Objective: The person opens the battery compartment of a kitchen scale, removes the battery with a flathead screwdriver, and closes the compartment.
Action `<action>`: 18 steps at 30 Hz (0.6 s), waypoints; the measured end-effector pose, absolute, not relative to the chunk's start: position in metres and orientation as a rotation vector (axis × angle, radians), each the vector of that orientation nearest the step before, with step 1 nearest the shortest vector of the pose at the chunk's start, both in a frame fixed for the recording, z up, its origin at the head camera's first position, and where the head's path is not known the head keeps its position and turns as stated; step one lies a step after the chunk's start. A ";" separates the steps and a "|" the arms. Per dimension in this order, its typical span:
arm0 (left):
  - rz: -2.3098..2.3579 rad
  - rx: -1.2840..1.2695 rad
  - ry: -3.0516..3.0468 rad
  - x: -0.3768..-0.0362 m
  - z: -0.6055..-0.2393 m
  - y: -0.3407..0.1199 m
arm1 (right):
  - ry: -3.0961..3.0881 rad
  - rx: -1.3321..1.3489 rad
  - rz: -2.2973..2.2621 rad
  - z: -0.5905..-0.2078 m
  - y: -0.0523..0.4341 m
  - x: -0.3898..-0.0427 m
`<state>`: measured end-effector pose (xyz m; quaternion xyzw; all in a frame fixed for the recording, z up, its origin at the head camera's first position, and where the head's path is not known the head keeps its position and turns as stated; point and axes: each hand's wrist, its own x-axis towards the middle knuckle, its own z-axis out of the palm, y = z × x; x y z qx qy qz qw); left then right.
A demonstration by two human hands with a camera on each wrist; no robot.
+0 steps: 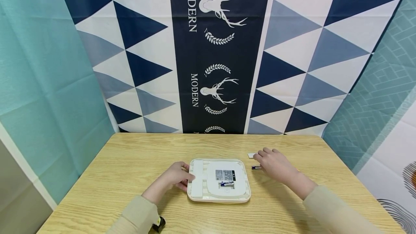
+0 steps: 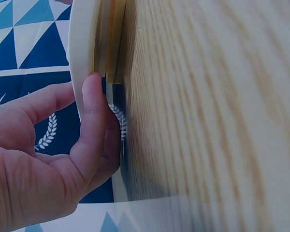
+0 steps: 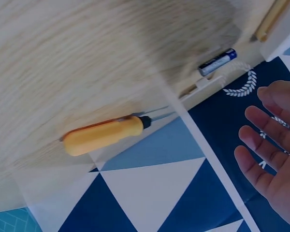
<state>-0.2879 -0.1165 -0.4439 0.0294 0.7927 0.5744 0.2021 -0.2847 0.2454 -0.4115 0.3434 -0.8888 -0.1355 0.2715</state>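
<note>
Wood-grain table [image 1: 130,169] under me, and on it I count one white square device [image 1: 219,180] lying face-down, a grey label on its round back and one blue battery [image 1: 226,183] seated in the open slot just below that label. My left hand [image 1: 177,178] is at the device's nine o'clock edge; the left wrist view shows the thumb [image 2: 93,125] pressed flat against the pale rim with the other fingers tucked behind it, so I am holding the device by its edge. My right hand [image 1: 276,164] hovers at the device's two o'clock, fingers spread and relaxed, gripping nothing. Just beside its fingertips lies a second battery [image 1: 255,167], loose on the table, and at twelve o'clock from that, one small white cover [image 1: 251,155]. The right wrist view also shows one yellow-handled screwdriver [image 3: 104,136] lying on the wood, well apart from the battery.
</note>
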 end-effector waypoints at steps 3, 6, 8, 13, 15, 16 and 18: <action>1.604 0.081 2.214 -0.287 -0.444 -0.116 | -2.408 0.919 -0.357 -0.409 0.242 -0.282; 1.601 0.078 2.218 -0.286 -0.444 -0.116 | -2.398 0.916 -0.343 -0.407 0.239 -0.280; 1.602 0.071 2.217 -0.285 -0.444 -0.116 | -2.378 0.918 -0.321 -0.407 0.237 -0.279; 1.603 0.067 2.216 -0.284 -0.445 -0.115 | -2.354 0.914 -0.283 -0.405 0.232 -0.274; 1.603 0.065 2.217 -0.283 -0.446 -0.114 | -2.357 0.907 -0.279 -0.404 0.230 -0.272; 1.603 0.064 2.218 -0.283 -0.446 -0.114 | -2.360 0.902 -0.279 -0.403 0.229 -0.270; 1.603 0.064 2.221 -0.283 -0.446 -0.114 | -2.363 0.894 -0.274 -0.402 0.227 -0.268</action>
